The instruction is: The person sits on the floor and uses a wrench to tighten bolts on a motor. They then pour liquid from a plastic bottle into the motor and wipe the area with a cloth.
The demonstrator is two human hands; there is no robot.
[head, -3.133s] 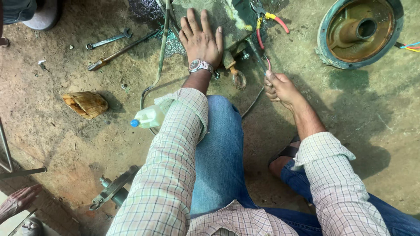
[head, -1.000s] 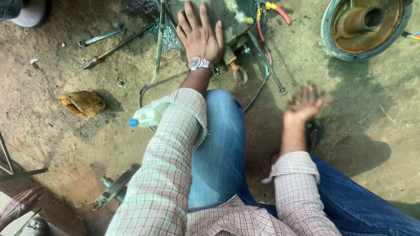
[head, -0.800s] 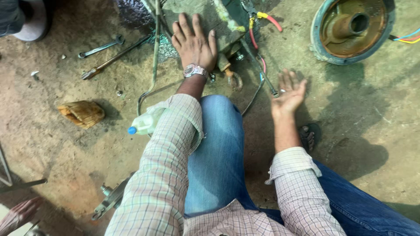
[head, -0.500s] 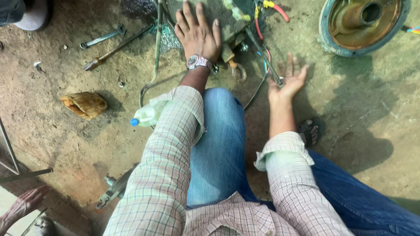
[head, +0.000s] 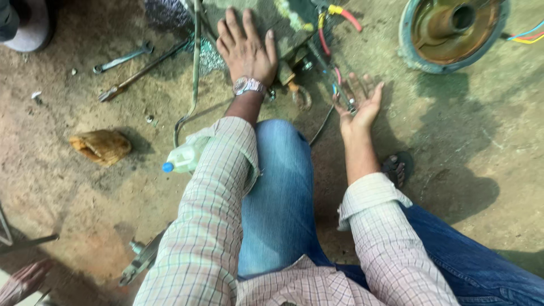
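Screwdriver (head: pixel 340 85) under open right hand (head: pixel 358 102); left hand (head: pixel 245 51) flat on green plate (head: pixel 283 22)

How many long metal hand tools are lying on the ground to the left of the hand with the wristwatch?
2. A short silver spanner lies upper left; a longer rusty metal tool lies just below it, angled toward the left hand. Others may be hidden under the clutter.

You are looking down at a bare, stained concrete floor (head: pixel 476 170), brownish and dusty on the left and greenish-grey on the right, lit by hazy daylight that casts soft shadows, with grit and small debris scattered at the far left.
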